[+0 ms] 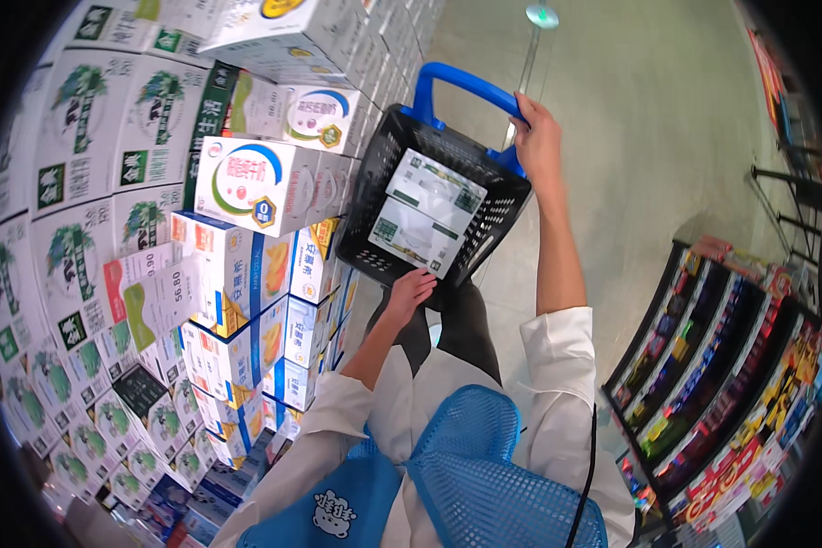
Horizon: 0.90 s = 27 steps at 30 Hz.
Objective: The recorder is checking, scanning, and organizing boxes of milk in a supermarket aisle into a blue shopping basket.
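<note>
My right hand (538,140) is closed around the right end of the blue handle (472,81) of a black plastic shopping basket (370,171). White cartons with green print (428,216) lie inside the basket, two panels showing side by side. At the basket's near rim is my left hand (411,296), its fingers bent by the lower corner of the cartons. Whether those fingers grip the rim or only touch it cannot be made out. Just left of the basket, a white milk carton with a blue and green arc (246,183) tops a stack of blue-and-white drink cartons (236,274).
Tall stacks of white milk cartons with green print (82,130) line the left side. Price cards (157,294) stick out from them. On the right stands a shelf rack of small packaged goods (719,370). Pale smooth floor (630,137) runs between.
</note>
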Each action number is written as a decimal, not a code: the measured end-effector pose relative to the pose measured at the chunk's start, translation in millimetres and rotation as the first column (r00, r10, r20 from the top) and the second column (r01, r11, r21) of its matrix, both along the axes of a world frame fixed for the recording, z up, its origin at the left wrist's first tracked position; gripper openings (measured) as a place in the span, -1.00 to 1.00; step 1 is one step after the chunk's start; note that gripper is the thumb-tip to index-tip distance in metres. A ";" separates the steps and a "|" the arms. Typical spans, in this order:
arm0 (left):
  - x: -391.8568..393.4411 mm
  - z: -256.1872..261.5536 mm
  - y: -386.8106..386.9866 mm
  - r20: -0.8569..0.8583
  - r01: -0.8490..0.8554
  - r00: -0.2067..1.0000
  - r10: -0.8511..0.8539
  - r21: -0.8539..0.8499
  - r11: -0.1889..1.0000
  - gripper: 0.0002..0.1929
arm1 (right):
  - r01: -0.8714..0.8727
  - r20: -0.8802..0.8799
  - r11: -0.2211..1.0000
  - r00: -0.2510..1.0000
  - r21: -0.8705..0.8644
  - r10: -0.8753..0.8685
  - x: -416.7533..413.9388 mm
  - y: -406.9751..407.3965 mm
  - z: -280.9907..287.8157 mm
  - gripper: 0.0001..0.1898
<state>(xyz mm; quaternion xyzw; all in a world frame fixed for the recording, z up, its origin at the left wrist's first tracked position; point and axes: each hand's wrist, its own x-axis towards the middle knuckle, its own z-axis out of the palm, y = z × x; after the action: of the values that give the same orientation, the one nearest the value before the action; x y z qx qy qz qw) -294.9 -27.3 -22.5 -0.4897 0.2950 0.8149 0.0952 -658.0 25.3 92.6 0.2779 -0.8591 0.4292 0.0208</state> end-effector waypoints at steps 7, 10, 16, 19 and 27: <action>-33.5 32.4 13.9 -0.076 -0.006 0.997 0.001 -0.061 0.998 -0.53 | -0.038 -0.031 0.993 0.999 0.115 0.042 -48.4 -18.7 -8.9 -0.54; -21.1 37.0 5.4 -0.093 -0.083 0.993 0.076 -0.071 0.994 -0.54 | -0.052 0.023 0.984 0.999 0.169 0.049 -75.8 -23.4 -11.3 -0.54; 1.2 42.6 -30.4 -0.003 -0.182 0.983 0.183 -0.111 0.977 -0.55 | -0.046 0.103 0.977 0.994 0.207 0.025 -124.1 -34.1 -18.2 -0.56; -9.7 44.8 -54.1 -0.039 -0.222 0.975 0.219 -0.090 0.971 -0.55 | 0.027 0.053 0.969 0.998 0.246 -0.041 -137.5 -35.7 -12.6 -0.56; -78.2 36.8 -104.0 -0.168 -0.112 0.981 0.101 -0.060 0.992 -0.60 | 0.226 -0.315 0.784 0.948 0.578 -0.040 -162.3 -70.7 2.8 -0.58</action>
<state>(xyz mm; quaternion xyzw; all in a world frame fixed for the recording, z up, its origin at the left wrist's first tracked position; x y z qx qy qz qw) -373.0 -131.3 14.3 -0.4387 0.3034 0.8458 0.0097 -820.3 -45.4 95.4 0.2670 -0.9563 0.0833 0.0850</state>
